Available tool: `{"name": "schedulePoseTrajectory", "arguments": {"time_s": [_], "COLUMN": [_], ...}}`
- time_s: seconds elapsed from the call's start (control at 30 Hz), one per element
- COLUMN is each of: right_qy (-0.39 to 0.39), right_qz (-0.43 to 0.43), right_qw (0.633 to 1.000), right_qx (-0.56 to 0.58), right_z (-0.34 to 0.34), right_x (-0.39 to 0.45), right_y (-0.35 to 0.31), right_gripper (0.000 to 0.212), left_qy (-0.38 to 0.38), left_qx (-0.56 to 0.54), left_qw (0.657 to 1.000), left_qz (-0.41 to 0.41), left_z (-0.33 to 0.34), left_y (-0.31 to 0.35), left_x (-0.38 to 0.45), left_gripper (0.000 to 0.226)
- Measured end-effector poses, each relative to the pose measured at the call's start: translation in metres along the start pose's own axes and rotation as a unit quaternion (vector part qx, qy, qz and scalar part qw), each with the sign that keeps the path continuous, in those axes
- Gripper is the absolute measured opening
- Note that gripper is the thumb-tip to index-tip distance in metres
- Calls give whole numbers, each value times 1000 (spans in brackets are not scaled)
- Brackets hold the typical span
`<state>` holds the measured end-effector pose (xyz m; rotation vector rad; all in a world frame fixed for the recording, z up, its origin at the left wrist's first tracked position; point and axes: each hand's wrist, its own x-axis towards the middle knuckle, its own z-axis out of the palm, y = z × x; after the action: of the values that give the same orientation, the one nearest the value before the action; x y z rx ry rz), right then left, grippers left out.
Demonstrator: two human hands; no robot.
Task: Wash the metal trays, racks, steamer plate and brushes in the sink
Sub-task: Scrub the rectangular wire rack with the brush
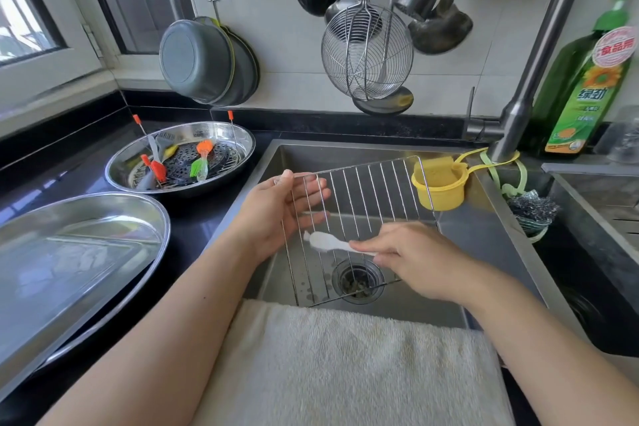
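One shiny wire rack (359,218), tilted: left hand (276,214) grips its far-left corner; right hand (411,256) pinches one white brush (332,243) against it.

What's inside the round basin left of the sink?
In the basin lie a perforated steamer plate, orange, green and red brushes, and thin orange-tipped brushes. Anything under the plate is hidden.
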<state>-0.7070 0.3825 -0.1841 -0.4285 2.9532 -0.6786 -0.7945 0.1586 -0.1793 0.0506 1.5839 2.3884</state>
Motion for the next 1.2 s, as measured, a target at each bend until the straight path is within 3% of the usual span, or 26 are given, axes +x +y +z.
{"name": "schedulePoseTrajectory", "arguments": {"time_s": [0.3,0.37,0.5,0.57,0.7,0.87,0.97,1.07,1.2], "right_qy": [166,128,-100,-125,-37,172,203,156,-100], "right_qz": [-5,1,60,70,49,9,2,18,82], "right_qw": [986,992,993,990,997,985,979,987,991], "right_qx": [-10,-11,4,-6,39,21,29,37,21], "right_z": [-4,-4,1,3,0,-4,-2,-5,-2], "right_x": [16,13,2,0,4,16,17,13,2], "right_y": [-3,0,4,9,13,12,18,18,11], "right_gripper": [43,42,36,36,36,42,43,41,33], "left_qy": [-43,-28,46,74,53,-37,-37,-19,45], "left_qx": [69,51,-18,-40,-34,78,81,62,16], "left_qw": [997,998,999,996,998,995,995,998,999], "left_qz": [-16,-4,14,7,-15,-46,-47,-25,0], "left_z": [4,4,-8,-15,-14,2,2,-3,-15], "left_y": [-3,-2,4,5,5,-3,-4,-2,4], "left_x": [-4,-3,4,7,5,-5,-4,1,6], "left_gripper": [42,41,43,44,43,35,29,37,41]}}
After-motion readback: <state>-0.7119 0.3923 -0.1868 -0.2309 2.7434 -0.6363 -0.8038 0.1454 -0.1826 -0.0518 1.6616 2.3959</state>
